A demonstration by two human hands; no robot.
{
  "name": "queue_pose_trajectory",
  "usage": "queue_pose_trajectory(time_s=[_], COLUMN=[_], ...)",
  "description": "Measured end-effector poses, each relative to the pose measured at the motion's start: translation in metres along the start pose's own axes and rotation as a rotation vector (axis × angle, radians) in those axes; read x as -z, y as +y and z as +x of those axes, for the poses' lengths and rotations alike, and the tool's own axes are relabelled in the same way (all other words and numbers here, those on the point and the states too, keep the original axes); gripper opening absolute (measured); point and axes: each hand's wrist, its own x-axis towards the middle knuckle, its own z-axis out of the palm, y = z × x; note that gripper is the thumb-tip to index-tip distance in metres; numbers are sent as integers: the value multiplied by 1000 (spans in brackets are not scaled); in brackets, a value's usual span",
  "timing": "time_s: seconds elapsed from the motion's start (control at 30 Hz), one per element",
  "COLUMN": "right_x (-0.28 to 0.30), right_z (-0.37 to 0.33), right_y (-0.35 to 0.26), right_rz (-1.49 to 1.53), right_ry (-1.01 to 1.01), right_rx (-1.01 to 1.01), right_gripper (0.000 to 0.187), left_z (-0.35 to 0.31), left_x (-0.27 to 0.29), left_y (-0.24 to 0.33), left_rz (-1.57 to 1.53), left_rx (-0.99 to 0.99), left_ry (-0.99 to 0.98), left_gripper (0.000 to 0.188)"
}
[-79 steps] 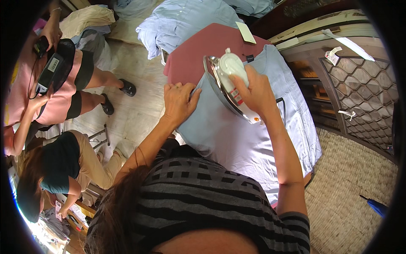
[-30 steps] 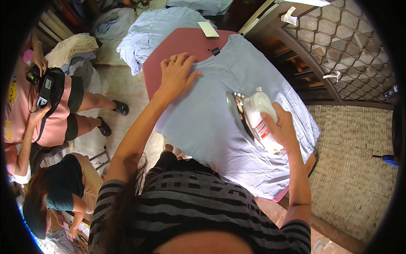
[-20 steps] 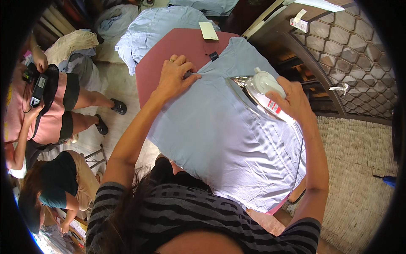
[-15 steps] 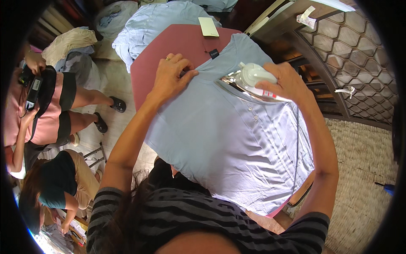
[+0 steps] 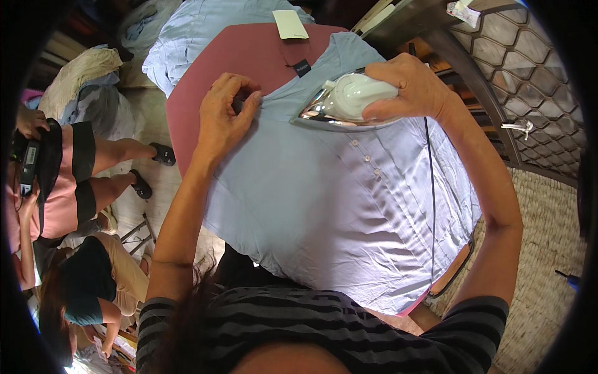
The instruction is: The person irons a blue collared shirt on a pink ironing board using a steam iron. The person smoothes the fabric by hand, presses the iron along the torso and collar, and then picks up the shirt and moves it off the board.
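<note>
A light blue shirt [image 5: 293, 181] with a short row of buttons is spread over the pink ironing board [image 5: 218, 68]. My right hand [image 5: 414, 90] is wrapped round the handle of a white and chrome iron [image 5: 349, 100]. The iron's pointed tip faces left, and its base lies on the shirt close to the neckline. On the left, my left hand [image 5: 230, 112] pinches the shirt's edge between thumb and fingers, drawing small creases there. A dark label [image 5: 301, 67] and a pale card tag [image 5: 290, 25] lie at the neck end.
The iron's cord [image 5: 431, 206] runs down across the shirt's right side. A pile of light blue clothes [image 5: 193, 37] lies beyond the board. At right stands a metal lattice gate [image 5: 504, 75]. Two other people are at left, one holding a dark device [image 5: 28, 165].
The iron in my right hand has moved left along the neckline and turned so more of its top shows. My left hand still pinches the shirt edge. The whole view has shifted a little.
</note>
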Motion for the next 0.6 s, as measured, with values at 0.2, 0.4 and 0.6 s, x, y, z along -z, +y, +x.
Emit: queue_pose_trajectory(time_s=[0.2, 0.4, 0.6], right_x=[-5, -15, -27], right_z=[9, 11, 36], right_y=[-14, -32, -64], right_rz=[-22, -24, -24], right_ry=[-7, 44, 158], right_rx=[-29, -137, -222], right_gripper=[47, 49, 47], left_z=[-1, -1, -2], left_x=[12, 24, 32], left_y=[10, 7, -7], left_rz=[57, -65, -318], left_rx=[19, 85, 242], left_ry=[-19, -50, -53], left_gripper=[14, 20, 16])
